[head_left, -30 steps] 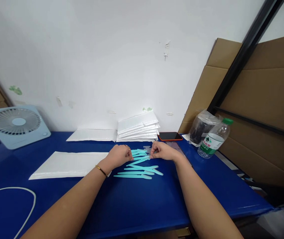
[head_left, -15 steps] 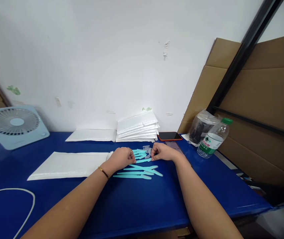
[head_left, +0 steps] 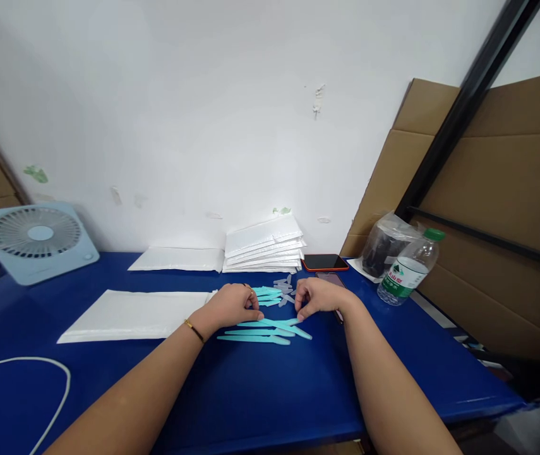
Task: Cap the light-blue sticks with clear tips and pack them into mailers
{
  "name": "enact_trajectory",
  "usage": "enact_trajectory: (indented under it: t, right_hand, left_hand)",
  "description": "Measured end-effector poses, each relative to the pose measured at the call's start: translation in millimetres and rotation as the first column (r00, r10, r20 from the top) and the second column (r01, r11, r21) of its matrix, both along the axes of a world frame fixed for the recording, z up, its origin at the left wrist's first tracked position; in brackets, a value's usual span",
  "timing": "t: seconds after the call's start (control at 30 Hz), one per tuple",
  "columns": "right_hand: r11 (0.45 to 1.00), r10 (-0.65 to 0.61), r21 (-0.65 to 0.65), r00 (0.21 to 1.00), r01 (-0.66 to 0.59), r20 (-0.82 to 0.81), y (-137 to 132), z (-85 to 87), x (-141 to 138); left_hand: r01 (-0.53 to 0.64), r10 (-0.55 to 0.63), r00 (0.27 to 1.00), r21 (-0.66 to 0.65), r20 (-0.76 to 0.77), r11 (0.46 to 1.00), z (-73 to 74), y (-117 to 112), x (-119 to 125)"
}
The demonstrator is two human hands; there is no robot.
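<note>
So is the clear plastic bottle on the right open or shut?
Shut: a round green plastic cap sits on top of the clear plastic bottle; how tightly, I cannot tell.

On a blue glossy table (head_left: pixel 251 404): turquoise slim plastic sticks (head_left: pixel 260 339), taken as dial centre. My left hand (head_left: pixel 234 304) at 10 o'clock, my right hand (head_left: pixel 319 297) at 2. Small translucent plastic pieces (head_left: pixel 283 286) at 12, before a stack of white flat packets (head_left: pixel 264 243). White rectangular pouches (head_left: pixel 132 314) at 9. Light-blue square fan (head_left: pixel 37 273), farther out, at 10. Clear green-capped bottle (head_left: pixel 403 275), beyond my right hand, at 2.
</note>
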State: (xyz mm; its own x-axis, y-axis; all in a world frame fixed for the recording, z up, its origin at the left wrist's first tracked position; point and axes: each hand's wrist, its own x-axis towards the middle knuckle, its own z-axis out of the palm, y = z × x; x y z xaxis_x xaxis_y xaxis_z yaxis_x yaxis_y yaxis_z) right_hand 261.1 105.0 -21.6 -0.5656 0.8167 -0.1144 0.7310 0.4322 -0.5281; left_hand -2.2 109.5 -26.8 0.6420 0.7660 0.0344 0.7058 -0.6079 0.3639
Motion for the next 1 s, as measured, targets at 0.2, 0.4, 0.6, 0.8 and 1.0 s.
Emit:
enact_trajectory:
  t: [0.2, 0.4, 0.6, 0.8, 1.0]
  right_hand:
    - [0.996, 0.093, 0.002, 0.996, -0.093, 0.020, -4.4, -0.6, -17.8]
    - [0.989, -0.005, 0.145, 0.998, 0.013, -0.058, -3.6, 0.6, -18.9]
    - [0.970, -0.171, 0.163, 0.982, 0.182, -0.080, 3.9, -5.5, -4.5]
    - [0.990, 0.022, -0.142, 0.994, -0.006, 0.112, -2.1, -3.7, -4.9]
    - [0.980, 0.058, -0.194, 0.995, -0.040, 0.086, -8.8, -2.3, -19.2]
  left_hand:
    - [-0.009, 0.005, 0.999, -0.134, -0.033, 0.991, 1.2, -6.8, 2.1]
    - [-0.059, 0.060, 0.998, -0.040, 0.014, 0.997, -3.1, 0.5, 1.1]
    - [-0.182, 0.185, 0.983, 0.130, -0.012, 0.975, 0.1, 6.1, -5.0]
    - [0.009, -0.010, 0.999, -0.011, -0.030, 1.000, 2.4, -8.0, 3.9]
    - [-0.069, 0.065, 0.994, -0.044, -0.086, 0.997, -4.2, -2.6, 2.6]
